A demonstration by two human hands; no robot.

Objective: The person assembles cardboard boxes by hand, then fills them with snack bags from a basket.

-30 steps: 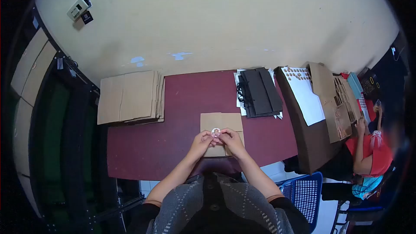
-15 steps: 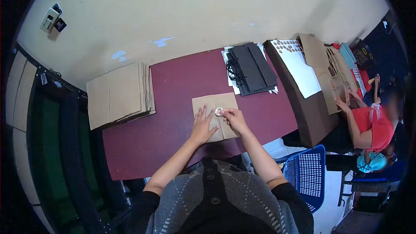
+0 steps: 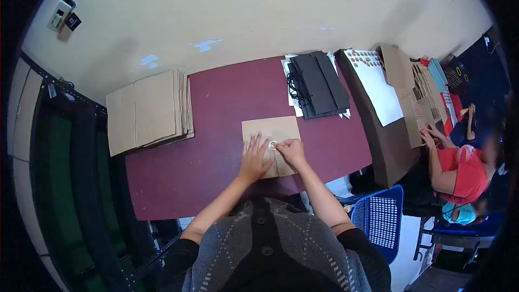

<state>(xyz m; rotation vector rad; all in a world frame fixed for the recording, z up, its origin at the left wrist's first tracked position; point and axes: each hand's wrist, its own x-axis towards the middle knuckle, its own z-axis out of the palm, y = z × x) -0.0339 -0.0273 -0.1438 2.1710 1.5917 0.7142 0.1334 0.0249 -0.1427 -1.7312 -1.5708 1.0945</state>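
A square brown cardboard piece [image 3: 278, 124] with a seam down its middle lies on the dark red table in front of me. My left hand [image 3: 253, 161] rests flat on its left half, fingers spread and pointing away from me. A small round whitish sticker [image 3: 272, 145] sits near the middle of the cardboard, over the seam. The fingers of my right hand [image 3: 292, 153] are pinched together at the sticker's right edge, with the knuckles over the cardboard's right side.
Flat brown cardboard [image 3: 148, 111] is stacked on the table's left end. Black folded bags [image 3: 319, 86] with cords lie at the back right on white sheets. A brown table [image 3: 373, 146] holds a white sheet with round stickers; a person in red [image 3: 459, 167] works there. A blue chair [image 3: 378, 219] stands below.
My right hand's fingers have come down lower and closer over the sticker's right edge. My left hand stays flat on the cardboard. The view has shifted slightly.
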